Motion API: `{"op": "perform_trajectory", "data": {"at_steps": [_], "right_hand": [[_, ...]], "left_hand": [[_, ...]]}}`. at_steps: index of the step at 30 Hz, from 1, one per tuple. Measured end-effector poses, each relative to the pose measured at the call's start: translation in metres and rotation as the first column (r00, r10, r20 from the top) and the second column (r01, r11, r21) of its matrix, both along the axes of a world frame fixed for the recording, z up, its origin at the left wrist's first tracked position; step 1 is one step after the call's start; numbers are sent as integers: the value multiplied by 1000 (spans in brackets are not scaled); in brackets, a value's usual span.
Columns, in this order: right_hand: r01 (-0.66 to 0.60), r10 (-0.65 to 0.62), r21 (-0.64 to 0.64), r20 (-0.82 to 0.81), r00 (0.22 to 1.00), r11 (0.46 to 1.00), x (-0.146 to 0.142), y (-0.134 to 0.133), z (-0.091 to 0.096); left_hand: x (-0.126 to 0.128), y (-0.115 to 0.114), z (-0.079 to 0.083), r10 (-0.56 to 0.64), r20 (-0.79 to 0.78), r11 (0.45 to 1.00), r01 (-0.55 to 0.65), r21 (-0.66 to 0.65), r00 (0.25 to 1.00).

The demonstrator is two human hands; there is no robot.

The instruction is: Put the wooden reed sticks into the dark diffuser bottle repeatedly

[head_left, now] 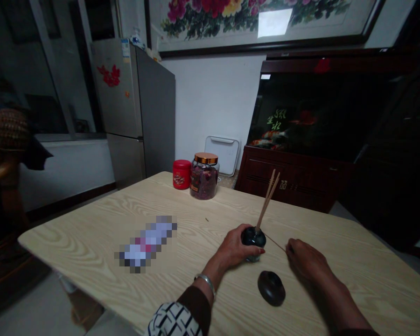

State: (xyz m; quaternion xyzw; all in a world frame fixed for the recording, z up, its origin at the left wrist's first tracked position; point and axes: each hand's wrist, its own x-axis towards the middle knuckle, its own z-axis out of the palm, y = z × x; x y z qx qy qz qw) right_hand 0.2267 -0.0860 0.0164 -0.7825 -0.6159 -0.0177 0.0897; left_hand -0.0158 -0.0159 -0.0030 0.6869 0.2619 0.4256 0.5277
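**A:** Status of the left grip?

**B:** Clenched around a dark glass bottle, fingers wrapped on its side. Silver bangle on that wrist, patterned sleeve behind it.

**A:** Bottle position?

**B:** Near the front of the light wood-grain worktop, right of centre. Can't tell if its base is touching. Thin wooden sticks stand in the neck, tilted away from the person.

**A:** Right grip?

**B:** Fingertips pinch the far end of a loose stick. Its other end is at the bottle's shoulder, roughly level with the worktop. Hard to tell if it touches the bottle.

**A:** Anything close by?

**B:** Dark rounded cap on the worktop, just in front of the bottle, between the two grips. Touching neither.

**A:** Further out?

**B:** Far edge has a red tin right beside a glass jar of dried petals with a copper lid. Pixelated object lies left of the grips, too blurred to identify.

**A:** Room?

**B:** Steel fridge back left, fish tank on a dark wooden cabinet back right, framed peony painting above.
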Motion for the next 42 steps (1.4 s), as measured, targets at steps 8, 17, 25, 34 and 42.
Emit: {"op": "perform_trajectory", "data": {"at_steps": [8, 17, 25, 34, 42], "right_hand": [[57, 74, 332, -369, 926, 942, 6, 3, 14], [539, 501, 502, -850, 162, 676, -18, -8, 62], [504, 676, 691, -692, 254, 518, -59, -10, 90], [216, 580, 714, -677, 453, 666, -75, 6, 85], [-51, 451, 524, -675, 584, 850, -84, 17, 56]], "left_hand": [[-2, -2, 3, -7, -3, 1000, 7, 10, 1000], [-2, -2, 3, 3, -14, 1000, -3, -3, 1000], [-1, -1, 0, -3, 5, 1000, 3, 0, 1000], [0, 0, -1, -11, 23, 1000, 11, -3, 1000], [0, 1, -3, -4, 0, 1000, 4, 25, 1000]]}}
